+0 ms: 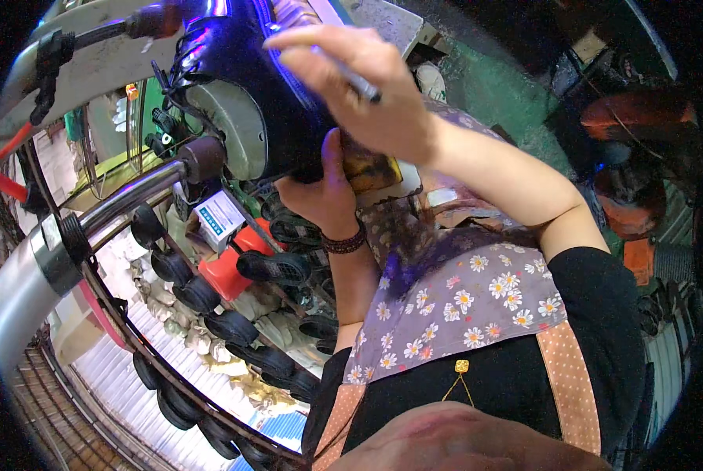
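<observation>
A slim silver pen-like tool (350,76) with a black end is pinched in my right hand (375,86). Its tip is near the violet-lit edge of a dark, glossy piece (284,110), whose kind I cannot make out for sure. Lower down, my left hand (320,192) grips the bottom of that dark piece, thumb upward, other fingers partly hidden. A grey oval part (233,129) shows beside the dark piece, and black cords (182,90) hang at its left. Below my right hand lies a stained yellow-brown patch (375,173) near my lap.
At the left, a thick metal pipe (139,192) crosses the view. A curved rack (186,392) carries several black shoes (233,326). Under it are a red container (237,259) and a white-and-blue box (220,216). Reddish-orange objects (634,118) stand at the right.
</observation>
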Demonstrator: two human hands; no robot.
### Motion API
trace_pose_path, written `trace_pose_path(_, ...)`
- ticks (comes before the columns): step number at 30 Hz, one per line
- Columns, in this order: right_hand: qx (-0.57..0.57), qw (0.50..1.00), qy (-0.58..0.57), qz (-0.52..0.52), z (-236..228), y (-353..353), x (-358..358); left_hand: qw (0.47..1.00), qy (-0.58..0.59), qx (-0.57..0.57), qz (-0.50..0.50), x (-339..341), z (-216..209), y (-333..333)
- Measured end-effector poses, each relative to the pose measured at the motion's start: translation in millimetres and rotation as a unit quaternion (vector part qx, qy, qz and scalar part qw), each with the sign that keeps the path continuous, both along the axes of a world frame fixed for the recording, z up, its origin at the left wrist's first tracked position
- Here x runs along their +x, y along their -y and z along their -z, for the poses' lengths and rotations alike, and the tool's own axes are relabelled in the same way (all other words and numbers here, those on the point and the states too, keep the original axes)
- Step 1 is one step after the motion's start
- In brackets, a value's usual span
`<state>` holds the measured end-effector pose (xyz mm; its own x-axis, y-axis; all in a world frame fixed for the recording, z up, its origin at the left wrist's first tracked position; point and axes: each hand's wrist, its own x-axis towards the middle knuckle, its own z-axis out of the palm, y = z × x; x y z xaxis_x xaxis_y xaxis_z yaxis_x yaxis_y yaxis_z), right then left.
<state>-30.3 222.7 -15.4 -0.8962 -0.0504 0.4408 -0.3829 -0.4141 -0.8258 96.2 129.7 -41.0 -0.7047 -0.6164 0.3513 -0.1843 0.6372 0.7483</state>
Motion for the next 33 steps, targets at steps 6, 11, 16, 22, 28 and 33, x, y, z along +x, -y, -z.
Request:
trace_pose_path(6,0.145,0.969,-0.202,0.015,-13.0,36.4,30.7,0.812,-0.268,0.499,0.142,-17.4,-4.8,-6.4)
trace_pose_path(11,0.260,0.931,-0.249,0.052,-34.1,46.4,33.7,0.895,-0.179,0.395,0.103,-19.1,2.8,-12.1)
trace_pose_path(16,0.315,0.907,-0.275,0.046,-45.0,49.6,40.3,0.947,-0.119,0.290,0.070,-11.7,2.7,-29.3)
trace_pose_path(22,0.308,0.916,-0.249,0.062,-41.0,46.7,37.6,0.975,-0.091,0.199,0.038,-18.5,1.8,-24.3)
trace_pose_path(28,0.041,0.991,-0.125,0.024,-24.3,16.7,22.3,0.999,0.015,-0.001,-0.047,-24.9,-2.8,-14.3)
trace_pose_path(33,-0.247,0.908,0.291,-0.173,-27.3,-43.6,-13.7,0.995,-0.036,-0.072,-0.051,-17.5,-7.9,-18.4)
